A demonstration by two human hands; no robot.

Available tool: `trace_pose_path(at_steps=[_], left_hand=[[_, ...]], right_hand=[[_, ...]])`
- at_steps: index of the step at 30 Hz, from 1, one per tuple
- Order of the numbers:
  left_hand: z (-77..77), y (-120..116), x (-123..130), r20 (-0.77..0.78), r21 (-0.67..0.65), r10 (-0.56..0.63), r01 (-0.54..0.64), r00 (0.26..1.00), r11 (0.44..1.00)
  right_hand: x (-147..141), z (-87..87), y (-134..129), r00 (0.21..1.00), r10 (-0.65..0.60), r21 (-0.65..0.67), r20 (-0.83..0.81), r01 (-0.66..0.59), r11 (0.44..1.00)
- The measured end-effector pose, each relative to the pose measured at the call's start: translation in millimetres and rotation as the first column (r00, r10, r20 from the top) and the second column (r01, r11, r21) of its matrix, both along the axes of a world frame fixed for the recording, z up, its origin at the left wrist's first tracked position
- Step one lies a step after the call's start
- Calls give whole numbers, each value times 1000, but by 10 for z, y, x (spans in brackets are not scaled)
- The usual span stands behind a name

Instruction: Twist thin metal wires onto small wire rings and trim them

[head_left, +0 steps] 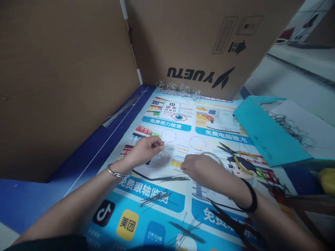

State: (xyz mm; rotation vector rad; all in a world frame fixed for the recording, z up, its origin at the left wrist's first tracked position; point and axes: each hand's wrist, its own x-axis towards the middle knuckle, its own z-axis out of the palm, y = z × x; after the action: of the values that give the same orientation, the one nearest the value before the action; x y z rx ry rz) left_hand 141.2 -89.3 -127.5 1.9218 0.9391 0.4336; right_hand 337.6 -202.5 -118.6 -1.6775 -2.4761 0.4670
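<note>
My left hand (150,150) is closed in a pinch above the printed sheet, with a thin wire (164,153) at its fingertips that bends into small loops below. To its right, my right hand (197,168) is curled closed; its fingertips are mostly hidden, so what they hold cannot be made out. Beyond the hands lie two thin wire rings, one (169,136) on the left and another (198,143) on the right. A coiled wire loop (213,156) shows behind my right hand. Cut wires (172,178) lie just below the hands.
Yellow-handled pliers (237,156) and dark scissors (232,221) lie at right. More wire bundles (155,198) (187,232) are nearer me. A turquoise folder (269,136) holds tangled wire (288,127). Cardboard walls (65,76) (199,38) stand left and behind; clear twisted pieces (179,88) line the back.
</note>
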Motion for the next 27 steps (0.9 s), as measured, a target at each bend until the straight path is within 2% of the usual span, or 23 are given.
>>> trace_pose_path(at_steps=[1, 3, 10, 14, 19, 24, 27], left_hand=[[-19, 47, -19, -35, 19, -10, 11, 999, 1000], [-64, 112, -40, -96, 53, -18, 23, 995, 998], [-123, 157, -47, -238, 209, -15, 67, 971, 976], [-132, 202, -65, -284, 221, 3, 62, 959, 973], [-134, 261, -86, -397, 241, 17, 87, 918, 967], [-128, 233, -115, -534, 393, 57, 188, 844, 900], [-104, 175, -115, -615, 476, 139, 225, 777, 850]], right_hand=[[-14, 12, -29, 990, 66, 2, 121, -67, 998], [-58, 15, -80, 957, 132, 0, 260, -137, 991], [-234, -86, -131, 887, 172, 138, 429, -252, 958], [-257, -133, -107, 867, 174, 156, 466, -274, 949], [-142, -235, -93, 877, 176, 190, 446, -285, 939], [-101, -227, -117, 860, 144, 210, 489, -276, 938], [-136, -155, -132, 841, 146, 223, 522, -300, 928]])
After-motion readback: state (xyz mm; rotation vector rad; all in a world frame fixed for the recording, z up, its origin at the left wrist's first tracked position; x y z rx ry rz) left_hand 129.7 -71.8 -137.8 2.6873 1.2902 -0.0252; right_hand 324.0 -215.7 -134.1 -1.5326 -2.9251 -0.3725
